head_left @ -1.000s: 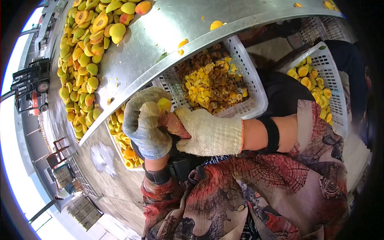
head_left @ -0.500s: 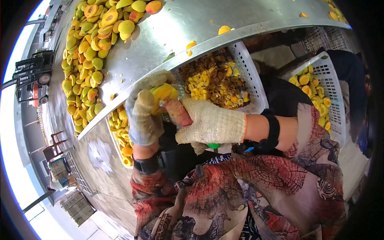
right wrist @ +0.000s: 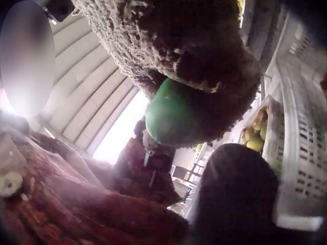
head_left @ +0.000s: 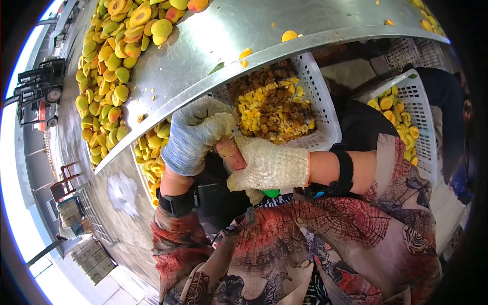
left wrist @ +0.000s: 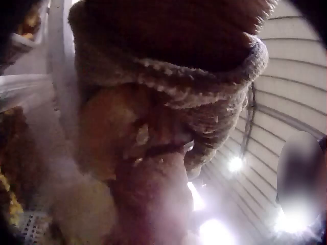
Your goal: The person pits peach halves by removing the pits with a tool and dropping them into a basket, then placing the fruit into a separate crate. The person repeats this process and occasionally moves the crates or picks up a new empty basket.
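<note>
In the head view my left hand [head_left: 201, 134], in a grey-white knit glove, has its back turned up and its fingers curled. The yellow peach half it grips is hidden under those fingers. My gloved right hand [head_left: 272, 162] meets it, and its thumb, in a reddish cover [head_left: 232, 154], presses toward the left fingers. That right hand grips a tool whose green handle [right wrist: 173, 115] sticks out below the glove in the right wrist view. The handle's end also shows beneath the hand in the head view. A small shiny metal bit [left wrist: 189, 146] appears between the hands in the left wrist view.
A metal table [head_left: 203, 46] bears a pile of peach halves [head_left: 109, 76] at the left. Below its edge stand a white crate [head_left: 325, 101] of pits and scraps, a crate of peach halves [head_left: 150, 168] at left, and another crate [head_left: 424, 117] at right. A forklift [head_left: 40, 94] stands far off.
My left hand has turned over and tilted rightward, so the yellow peach half that showed half a second ago is now covered. The right hand has shifted slightly down and stays beside it.
</note>
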